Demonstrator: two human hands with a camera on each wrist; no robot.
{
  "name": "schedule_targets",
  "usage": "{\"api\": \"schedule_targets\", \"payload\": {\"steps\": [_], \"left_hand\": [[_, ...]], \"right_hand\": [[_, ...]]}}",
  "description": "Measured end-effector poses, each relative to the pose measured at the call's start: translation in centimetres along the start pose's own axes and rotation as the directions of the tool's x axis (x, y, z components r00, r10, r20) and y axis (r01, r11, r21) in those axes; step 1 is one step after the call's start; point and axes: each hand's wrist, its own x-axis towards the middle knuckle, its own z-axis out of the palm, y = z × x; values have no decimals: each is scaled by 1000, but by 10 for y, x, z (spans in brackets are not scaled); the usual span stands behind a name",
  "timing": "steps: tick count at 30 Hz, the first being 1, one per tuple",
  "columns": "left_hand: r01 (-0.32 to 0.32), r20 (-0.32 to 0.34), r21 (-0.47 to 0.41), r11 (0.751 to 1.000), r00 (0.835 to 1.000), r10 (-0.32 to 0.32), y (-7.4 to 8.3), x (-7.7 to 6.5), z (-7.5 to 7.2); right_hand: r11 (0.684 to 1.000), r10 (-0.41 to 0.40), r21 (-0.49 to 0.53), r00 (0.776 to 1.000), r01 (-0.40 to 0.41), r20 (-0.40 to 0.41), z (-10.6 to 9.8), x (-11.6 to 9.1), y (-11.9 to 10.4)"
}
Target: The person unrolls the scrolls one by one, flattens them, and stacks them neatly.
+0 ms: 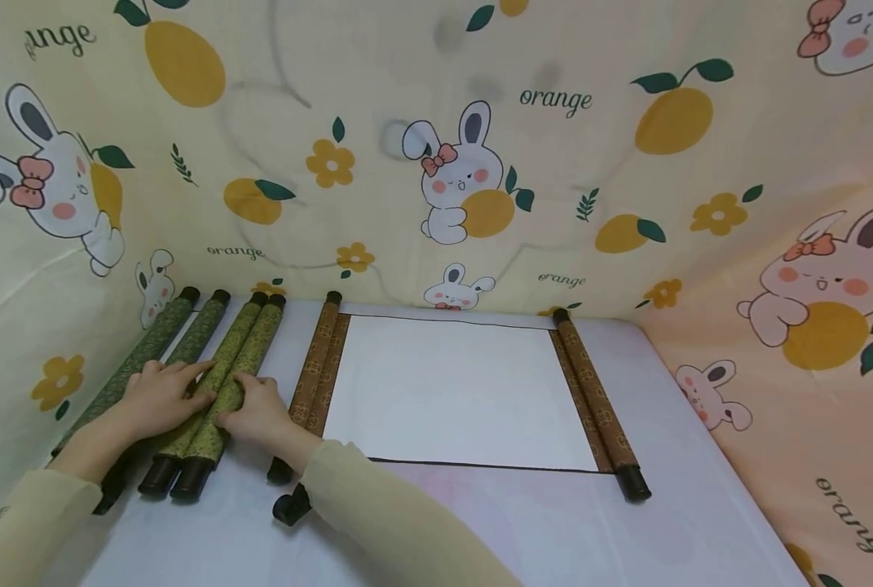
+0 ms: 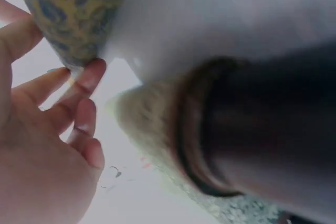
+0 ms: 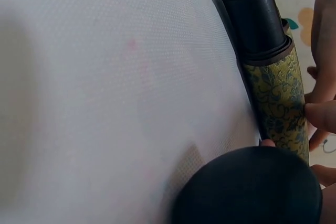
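Note:
A yellow-green patterned scroll [image 1: 251,367], its two rollers side by side with black end knobs, lies at the left under both hands. My left hand [image 1: 145,401] reaches over the left roller, with finger and thumb tips on it. In the left wrist view, fingers [image 2: 84,85] curl at the underside of the patterned roller [image 2: 79,19]. The right roller is gripped by my right hand [image 1: 266,412], thumb low and forefinger higher on its right side. The right wrist view shows the roller's black end [image 3: 254,19] with fingertips against its patterned cloth.
A dark green scroll [image 1: 146,371] lies further left, partly behind my left arm. To the right, a scroll with brown rollers [image 1: 599,399] is spread to a white sheet [image 1: 458,391]. My right sleeve [image 1: 399,505] passes in front of its left rollers. A printed curtain [image 1: 377,98] stands behind.

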Motion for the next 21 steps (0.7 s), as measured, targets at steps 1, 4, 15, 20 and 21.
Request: {"api": "schedule_targets", "payload": {"steps": [1, 4, 15, 20, 21], "left_hand": [[-14, -1, -15, 1000, 1000, 14, 1, 1, 1], [-47, 10, -103, 994, 999, 48, 1, 2, 3], [-11, 27, -331, 944, 999, 22, 3, 3, 10], [66, 70, -372, 926, 997, -42, 6, -1, 7], [75, 70, -373, 925, 996, -53, 7, -4, 6]], "right_hand": [[1000, 0, 1, 1000, 0, 1, 0, 0, 0], [1000, -1, -9, 1000, 1, 2, -1, -2, 0], [999, -20, 49, 1000, 19, 19, -4, -1, 3], [990, -60, 128, 997, 54, 44, -9, -3, 4], [988, -73, 139, 996, 65, 52, -11, -4, 4]]}}
